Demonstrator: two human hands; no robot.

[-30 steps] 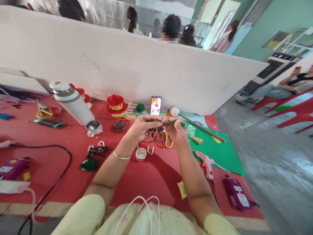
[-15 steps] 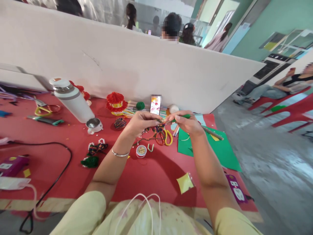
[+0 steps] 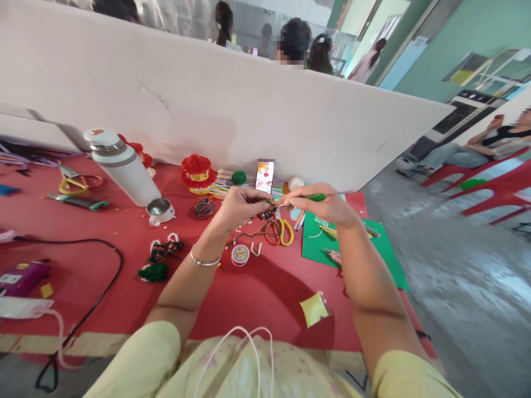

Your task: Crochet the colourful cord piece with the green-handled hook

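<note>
My left hand (image 3: 241, 209) pinches a small dark multicoloured piece of crocheted yarn (image 3: 265, 215), mostly hidden by the fingers. In my right hand (image 3: 326, 205) is a crochet hook with a green handle (image 3: 317, 197), its metal tip meeting the yarn at my left fingertips. A strand of the same yarn trails down to the table, and a dark multicoloured yarn ball (image 3: 204, 208) lies left of my left hand. Just below the hands are scissors with yellow and orange handles (image 3: 286, 232). A spool of thread (image 3: 240, 255) sits nearer to me.
A lit phone (image 3: 264, 177) leans against the white partition (image 3: 249, 116). To the left stand a pale flask (image 3: 126, 171) and its metal cup (image 3: 160, 210). Beaded yarn bows (image 3: 164, 251) lie left of my forearm; a green sheet (image 3: 311, 243) and yellow packet (image 3: 314, 309) are right.
My right hand and forearm have shifted slightly right, with the hook at a flatter angle. The forearm now covers the purple box at right, and more of the green sheet shows.
</note>
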